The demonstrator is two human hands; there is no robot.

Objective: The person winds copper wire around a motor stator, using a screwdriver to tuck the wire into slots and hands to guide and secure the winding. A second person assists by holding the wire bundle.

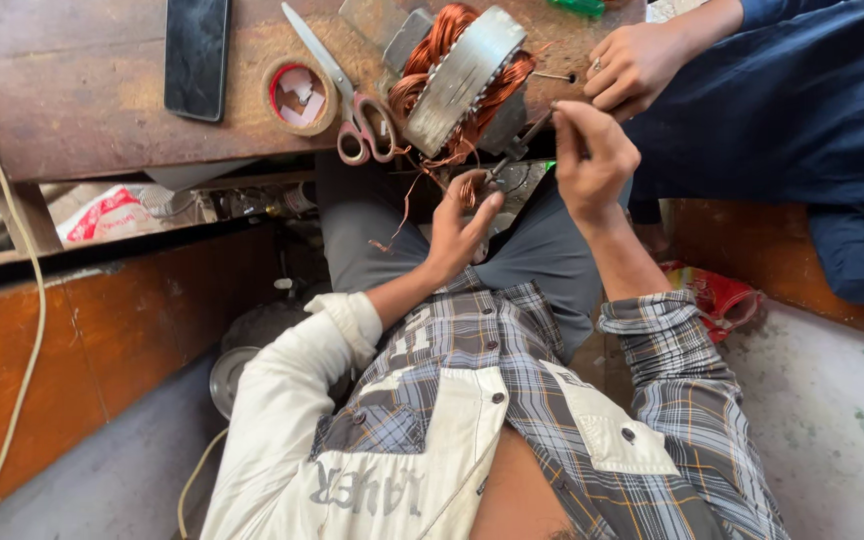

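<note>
Left hand [460,232] pinching loose copper wire [468,188] | right hand [592,160] gripping slim metal tool [524,142] just beside | stator [464,78] above both grips, on bench edge [102,140] | risk: snapping or nicking wire under hard pull; scissors [352,105] near.

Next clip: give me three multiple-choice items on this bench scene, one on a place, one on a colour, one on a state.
1. Where do the pink-handled scissors lie?
A. on the floor
B. between the brown tape roll and the copper-wound metal stator
C. on the black phone

2. The winding wire's colour?
A. copper-orange
B. green
C. white

3. The right hand is:
A. empty
B. flat on the bench
C. gripping a thin metal tool

Answers: 1 B, scissors sit between both; 2 A, coils look orange; 3 C, fingers close around the tool.
</note>
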